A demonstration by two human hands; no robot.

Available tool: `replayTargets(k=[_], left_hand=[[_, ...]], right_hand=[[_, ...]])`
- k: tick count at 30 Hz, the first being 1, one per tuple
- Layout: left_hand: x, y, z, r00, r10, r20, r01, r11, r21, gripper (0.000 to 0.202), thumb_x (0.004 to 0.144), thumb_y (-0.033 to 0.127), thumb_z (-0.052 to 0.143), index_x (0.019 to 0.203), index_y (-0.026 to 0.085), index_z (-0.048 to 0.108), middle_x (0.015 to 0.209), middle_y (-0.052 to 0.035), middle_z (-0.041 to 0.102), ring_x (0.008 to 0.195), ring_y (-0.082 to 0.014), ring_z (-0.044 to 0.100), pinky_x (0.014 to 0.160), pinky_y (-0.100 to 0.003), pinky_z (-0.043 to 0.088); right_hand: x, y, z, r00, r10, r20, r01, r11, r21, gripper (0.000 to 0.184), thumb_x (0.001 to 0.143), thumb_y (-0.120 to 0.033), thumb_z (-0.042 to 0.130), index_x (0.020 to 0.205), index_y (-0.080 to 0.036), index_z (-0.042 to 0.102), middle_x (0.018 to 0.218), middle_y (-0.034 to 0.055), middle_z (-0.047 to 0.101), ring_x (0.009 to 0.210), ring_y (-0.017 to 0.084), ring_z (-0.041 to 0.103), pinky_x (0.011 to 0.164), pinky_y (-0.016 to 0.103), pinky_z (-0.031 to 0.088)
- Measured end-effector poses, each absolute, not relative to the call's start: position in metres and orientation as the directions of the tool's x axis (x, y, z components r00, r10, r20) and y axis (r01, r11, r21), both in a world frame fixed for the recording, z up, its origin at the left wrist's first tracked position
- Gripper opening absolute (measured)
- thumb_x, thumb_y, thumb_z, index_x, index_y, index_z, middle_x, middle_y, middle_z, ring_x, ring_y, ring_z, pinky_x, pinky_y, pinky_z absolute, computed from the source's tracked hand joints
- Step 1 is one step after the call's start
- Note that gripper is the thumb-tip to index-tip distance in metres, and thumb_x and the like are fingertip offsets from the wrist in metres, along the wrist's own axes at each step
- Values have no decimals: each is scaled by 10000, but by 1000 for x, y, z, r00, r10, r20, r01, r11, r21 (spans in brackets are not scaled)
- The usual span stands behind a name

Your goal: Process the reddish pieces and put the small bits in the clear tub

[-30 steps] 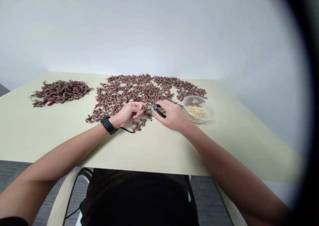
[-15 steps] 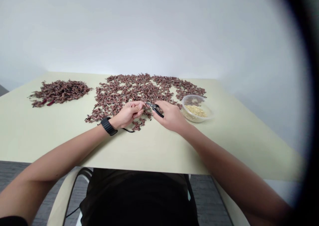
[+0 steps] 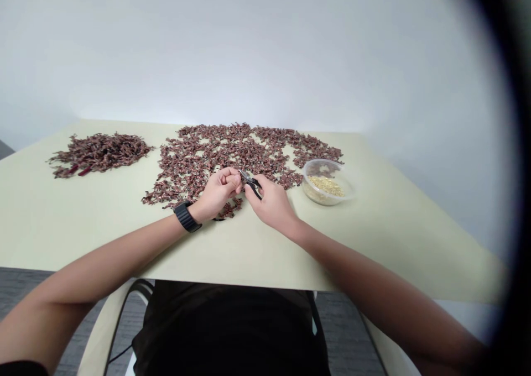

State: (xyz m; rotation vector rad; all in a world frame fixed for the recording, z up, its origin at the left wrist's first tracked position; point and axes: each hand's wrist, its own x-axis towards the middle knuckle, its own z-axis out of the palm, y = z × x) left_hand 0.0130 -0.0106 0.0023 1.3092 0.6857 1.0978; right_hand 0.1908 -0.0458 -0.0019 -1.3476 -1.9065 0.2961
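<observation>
My right hand (image 3: 271, 203) is closed around the black handles of a pair of pliers (image 3: 251, 184), whose metal jaws point up and left to my left fingertips. In a pinch beside the jaws, my left hand (image 3: 219, 192) holds something too small to make out. Both hands are over the near edge of a wide spread of small reddish-brown knotted pieces (image 3: 232, 152). To the right of my right hand stands a clear round plastic tub (image 3: 317, 196) with small gold-coloured bits (image 3: 327, 186) in it.
A denser heap of similar dark reddish-brown pieces (image 3: 102, 153) lies on the left of the pale yellow table (image 3: 249, 254). A black watch (image 3: 187, 217) is on my left wrist. A plain pale wall (image 3: 232, 55) rises behind the table.
My right hand has shifted left with the pliers, and their handles now point more steeply toward me. My left hand has moved slightly right and keeps its pinch.
</observation>
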Motion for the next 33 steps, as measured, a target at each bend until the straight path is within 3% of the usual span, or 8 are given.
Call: replayTargets(k=[9, 13, 17, 29, 33], left_hand=[[6, -2, 3, 381, 913, 146, -252, -49, 966, 232, 945, 363, 631, 864, 148, 594, 736, -6, 564, 545, -73, 375, 518, -215, 291], [1, 5, 3, 407, 902, 143, -253, -39, 967, 177, 954, 335, 616, 970, 160, 599, 676, 20, 514, 525, -79, 362, 508, -205, 285], [-3, 9, 4, 478, 867, 144, -302, 8, 953, 112, 931, 242, 624, 935, 177, 533, 671, 29, 499, 524, -76, 369, 508, -190, 283], [-3, 8, 3, 519, 845, 131, -371, 85, 925, 194, 805, 67, 632, 943, 173, 546, 752, 13, 518, 596, -81, 404, 568, -186, 349], [-2, 9, 3, 516, 848, 123, -366, 88, 927, 207, 787, 54, 632, 932, 174, 545, 748, 17, 510, 603, -81, 409, 574, -186, 353]], right_hand=[[203, -43, 11, -92, 880, 466, 688, 395, -609, 252, 986, -464, 512, 987, -229, 606, 868, 51, 671, 779, 220, 604, 663, 307, 402], [218, -38, 20, -162, 876, 455, 656, 440, -613, 228, 977, -428, 533, 949, -218, 619, 788, 19, 638, 701, 185, 560, 647, 301, 382], [227, -30, 22, -207, 897, 390, 601, 431, -673, 256, 986, -443, 527, 970, -216, 643, 785, 10, 642, 696, 179, 559, 647, 299, 399], [229, -24, 17, -356, 893, 276, 469, 427, -773, 335, 980, -489, 568, 1098, -207, 707, 1166, 74, 721, 1073, 263, 649, 947, 377, 466], [229, -24, 17, -369, 888, 275, 453, 430, -781, 343, 982, -483, 570, 1124, -202, 708, 1186, 81, 722, 1098, 271, 650, 957, 386, 472]])
